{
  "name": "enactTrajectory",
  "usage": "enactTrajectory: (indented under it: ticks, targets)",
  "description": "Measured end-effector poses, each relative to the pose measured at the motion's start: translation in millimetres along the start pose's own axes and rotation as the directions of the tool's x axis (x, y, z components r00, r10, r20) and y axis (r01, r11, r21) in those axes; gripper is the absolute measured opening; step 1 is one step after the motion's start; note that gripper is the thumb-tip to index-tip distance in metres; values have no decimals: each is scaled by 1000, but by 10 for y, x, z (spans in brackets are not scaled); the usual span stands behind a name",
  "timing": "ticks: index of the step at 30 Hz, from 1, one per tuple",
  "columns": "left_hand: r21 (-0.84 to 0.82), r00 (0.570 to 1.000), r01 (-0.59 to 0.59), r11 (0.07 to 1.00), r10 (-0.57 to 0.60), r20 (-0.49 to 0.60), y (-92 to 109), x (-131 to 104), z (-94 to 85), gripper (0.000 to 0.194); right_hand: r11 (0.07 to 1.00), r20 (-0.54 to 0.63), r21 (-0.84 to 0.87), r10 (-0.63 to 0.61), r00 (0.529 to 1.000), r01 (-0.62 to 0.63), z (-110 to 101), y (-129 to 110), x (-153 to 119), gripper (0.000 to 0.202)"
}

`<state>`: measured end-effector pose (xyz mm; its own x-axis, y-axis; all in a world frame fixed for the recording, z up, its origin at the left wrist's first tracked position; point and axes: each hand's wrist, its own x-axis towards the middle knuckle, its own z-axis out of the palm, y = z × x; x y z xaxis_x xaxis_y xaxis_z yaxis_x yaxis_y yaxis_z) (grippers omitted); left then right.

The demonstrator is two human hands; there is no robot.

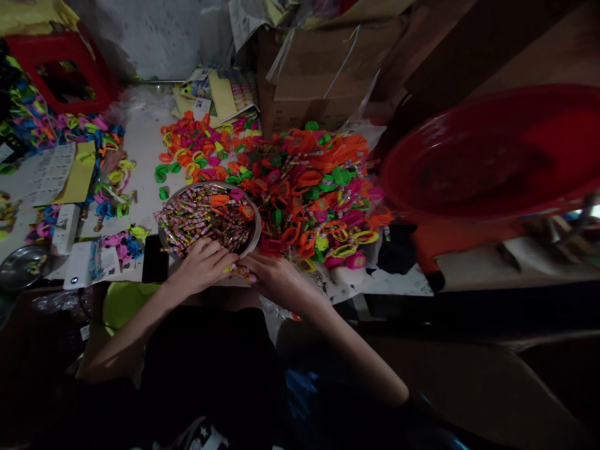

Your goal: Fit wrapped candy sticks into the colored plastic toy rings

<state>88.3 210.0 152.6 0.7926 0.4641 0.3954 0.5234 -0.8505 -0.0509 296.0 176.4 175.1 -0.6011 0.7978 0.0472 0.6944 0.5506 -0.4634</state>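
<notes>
**Q:** State the grip condition of each hand.
**A:** The left hand [206, 261] has its fingers curled at the near rim of the bowl [257, 226]. The right hand [268, 270] meets it at the same rim, fingers bent. How far either grip is open cannot be told.

**Q:** Locate the handled part.
**A:** A small patterned piece [245, 274] lies between the hands, just beside the near rim of the bowl. Which hand has hold of it cannot be told.

**Q:** List the contents and surroundings of the bowl.
**A:** Contents: many patterned sticks [187, 215], with a few bright pieces on top. Right of the bowl: a heap of bright plastic bands [307, 181], then a red basin [497, 153]. Left, just beside the bowl: a black phone [155, 259]. Behind the heap: a cardboard box [323, 69].
</notes>
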Motion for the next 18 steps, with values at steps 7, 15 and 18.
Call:
enactTrajectory:
  ticks: [7, 15, 18]
  targets:
    - [-13, 997, -56, 998, 57, 43, 12, -13, 38, 9, 1000, 81, 19, 0, 997, -2, 9, -44, -32, 15]
    - [-252, 964, 95, 963, -26, 265, 93, 46, 259, 31, 984, 189, 149, 66, 980, -95, 118, 215, -117, 14]
    - [-399, 941, 202, 895, -65, 333, -64, 117, 292, 38, 963, 237, 219, 106, 966, -159, 77, 451, -244, 17]
